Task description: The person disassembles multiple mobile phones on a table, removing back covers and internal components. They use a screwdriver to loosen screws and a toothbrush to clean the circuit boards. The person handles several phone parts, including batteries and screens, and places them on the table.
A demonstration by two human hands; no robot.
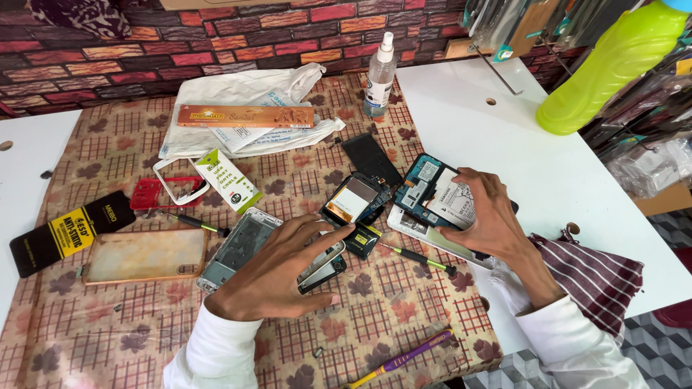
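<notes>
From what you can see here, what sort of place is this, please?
Most likely a small phone repair bench. An opened phone with bare circuit board lies under the right hand, the left hand is over a stripped phone frame, and a small screwdriver lies between them.

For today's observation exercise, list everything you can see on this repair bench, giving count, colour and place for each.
opened phone: one, blue board, under the right hand
phone frame: one, grey, beside the left hand
screwdrivers: two, green-black, mid-cloth
spray bottle: one, clear, cloth's far edge
bottle: one, lime green, far right
phone case: one, tan, left
long box: one, orange, on a white bag
purple tool: one, near edge
left hand: hovering, open
right hand: on the opened phone
</notes>
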